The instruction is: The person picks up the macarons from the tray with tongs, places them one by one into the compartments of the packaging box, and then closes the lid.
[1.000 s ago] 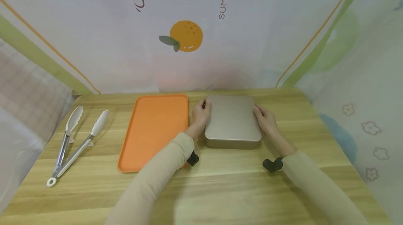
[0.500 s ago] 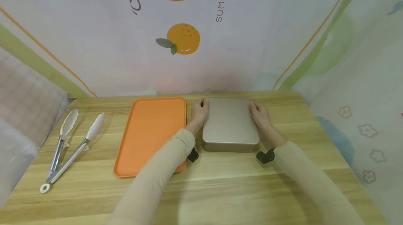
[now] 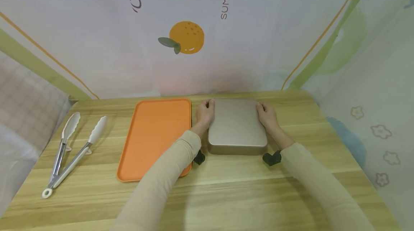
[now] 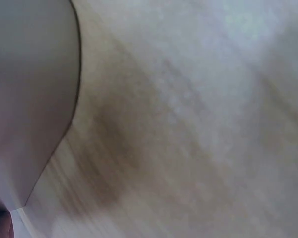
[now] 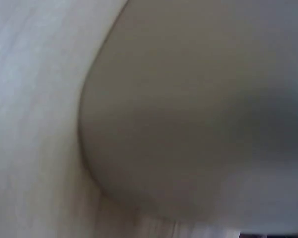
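A square, champagne-coloured metal box [image 3: 237, 123] with rounded corners lies on the wooden table, its smooth flat face up. My left hand [image 3: 205, 113] grips its left side near the far corner, thumb at the top edge. On the opposite side, my right hand [image 3: 267, 116] holds it the same way, also toward the back. Most of the fingers are hidden along the walls. In the left wrist view the box wall [image 4: 32, 74] fills the left edge; in the right wrist view a blurred box corner [image 5: 188, 124] takes up most of the frame.
An orange rectangular tray [image 3: 158, 134] lies just left of the box, partly covered by my left sleeve [image 3: 165, 177]. White-tipped tongs [image 3: 72, 166] lie spread at the far left. A printed curtain [image 3: 242, 44] hangs behind the wooden table [image 3: 233, 195].
My right hand has shifted slightly back along the box's right side, and the left hand a little too. The box stays in place beside the tray; the head view has shifted slightly.
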`<state>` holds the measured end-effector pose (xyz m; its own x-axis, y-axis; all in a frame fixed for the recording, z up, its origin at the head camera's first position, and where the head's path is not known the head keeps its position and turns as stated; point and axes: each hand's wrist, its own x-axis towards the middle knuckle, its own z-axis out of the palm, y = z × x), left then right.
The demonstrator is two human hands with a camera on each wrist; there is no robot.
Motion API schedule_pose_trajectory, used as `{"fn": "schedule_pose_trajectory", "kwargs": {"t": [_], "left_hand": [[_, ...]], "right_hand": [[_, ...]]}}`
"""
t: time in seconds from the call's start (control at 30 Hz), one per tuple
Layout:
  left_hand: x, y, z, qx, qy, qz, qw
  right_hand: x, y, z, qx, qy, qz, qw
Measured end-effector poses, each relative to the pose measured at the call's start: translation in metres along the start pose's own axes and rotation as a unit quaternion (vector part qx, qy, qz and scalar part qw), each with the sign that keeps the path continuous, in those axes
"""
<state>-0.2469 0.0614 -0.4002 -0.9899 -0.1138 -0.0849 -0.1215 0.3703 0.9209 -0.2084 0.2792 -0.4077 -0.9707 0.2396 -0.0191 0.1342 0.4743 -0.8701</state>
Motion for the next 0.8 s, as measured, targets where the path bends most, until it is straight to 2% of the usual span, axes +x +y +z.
{"fn": "schedule_pose_trajectory", "kwargs": {"t": [0.53, 0.8], "left_hand": [[0.0014, -0.0039, 0.0008, 0.004, -0.002, 0.011, 0.9999], [0.0018, -0.0035, 0.0008, 0.001, 0.000, 0.015, 0.9999]], "right_hand": [[-0.0002, 0.0008, 0.0028, -0.004, 0.006, 0.002, 1.0000], [0.0011, 0.0031, 0.0040, 0.022, 0.012, 0.008, 0.9997]]}}
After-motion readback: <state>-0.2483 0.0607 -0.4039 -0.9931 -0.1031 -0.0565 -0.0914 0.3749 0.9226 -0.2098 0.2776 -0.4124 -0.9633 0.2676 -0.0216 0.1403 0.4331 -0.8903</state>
